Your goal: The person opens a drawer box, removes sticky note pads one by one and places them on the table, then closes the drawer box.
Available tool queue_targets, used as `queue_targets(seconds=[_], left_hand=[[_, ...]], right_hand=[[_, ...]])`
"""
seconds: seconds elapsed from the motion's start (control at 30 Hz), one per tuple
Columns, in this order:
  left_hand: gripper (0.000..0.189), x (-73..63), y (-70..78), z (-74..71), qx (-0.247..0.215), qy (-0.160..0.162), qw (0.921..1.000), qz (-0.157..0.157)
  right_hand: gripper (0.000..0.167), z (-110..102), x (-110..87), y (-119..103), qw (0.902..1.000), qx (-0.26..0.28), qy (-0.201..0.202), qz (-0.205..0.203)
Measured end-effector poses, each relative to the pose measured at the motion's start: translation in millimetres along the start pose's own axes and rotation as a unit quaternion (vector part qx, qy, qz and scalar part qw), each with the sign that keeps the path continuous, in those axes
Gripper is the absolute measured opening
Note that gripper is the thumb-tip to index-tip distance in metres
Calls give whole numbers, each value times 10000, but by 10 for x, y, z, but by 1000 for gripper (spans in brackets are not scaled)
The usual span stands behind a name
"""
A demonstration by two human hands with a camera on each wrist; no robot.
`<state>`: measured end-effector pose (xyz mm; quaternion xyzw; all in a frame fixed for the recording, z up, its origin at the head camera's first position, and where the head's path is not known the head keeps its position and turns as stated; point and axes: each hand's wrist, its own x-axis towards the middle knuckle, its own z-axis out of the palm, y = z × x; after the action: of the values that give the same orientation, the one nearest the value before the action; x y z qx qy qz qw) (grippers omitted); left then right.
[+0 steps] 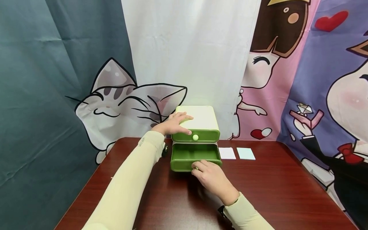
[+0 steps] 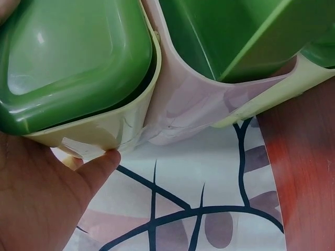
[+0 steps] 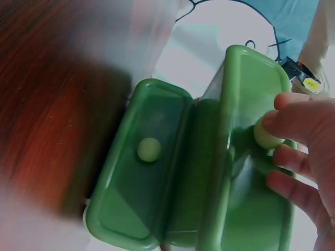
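A small cream chest (image 1: 198, 117) with green drawers stands near the back of the table. Its middle drawer (image 1: 179, 165) is pulled out and looks bare inside in the head view. The right hand (image 1: 211, 177) pinches that drawer's pale round knob (image 3: 266, 137) between thumb and fingers. Up at the chest's top left, the left hand (image 1: 173, 123) rests with spread, straight fingers against the casing. The top drawer (image 1: 211, 135) sits closed, its knob (image 1: 195, 137) near the left thumb. Below the open one, the right wrist view shows the closed bottom drawer (image 3: 123, 201).
Two pads of paper lie right of the chest, one white (image 1: 227, 153) and one pale blue (image 1: 245, 153). A printed curtain (image 1: 189, 57) hangs right behind the dark red table (image 1: 276, 188).
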<state>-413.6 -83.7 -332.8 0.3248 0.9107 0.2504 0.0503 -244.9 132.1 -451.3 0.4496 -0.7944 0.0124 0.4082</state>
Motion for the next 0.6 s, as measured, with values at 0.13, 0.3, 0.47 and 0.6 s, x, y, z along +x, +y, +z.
queue_targets(seconds=[0.13, 0.3, 0.47, 0.6], left_hand=[[79, -6, -2, -5, -37, -24, 10000, -39], [79, -9, -8, 0, -56, -35, 10000, -51], [79, -6, 0, 0, -25, 5, 10000, -51], [79, -8, 8, -4, 6, 15, 10000, -56]], right_hand=[[18, 53, -26, 27, 9999, 112, 13, 66], [17, 120, -73, 43, 9996, 261, -20, 139], [17, 185, -79, 58, 9990, 324, -39, 301], [17, 259, -65, 90, 9982, 398, 56, 449]])
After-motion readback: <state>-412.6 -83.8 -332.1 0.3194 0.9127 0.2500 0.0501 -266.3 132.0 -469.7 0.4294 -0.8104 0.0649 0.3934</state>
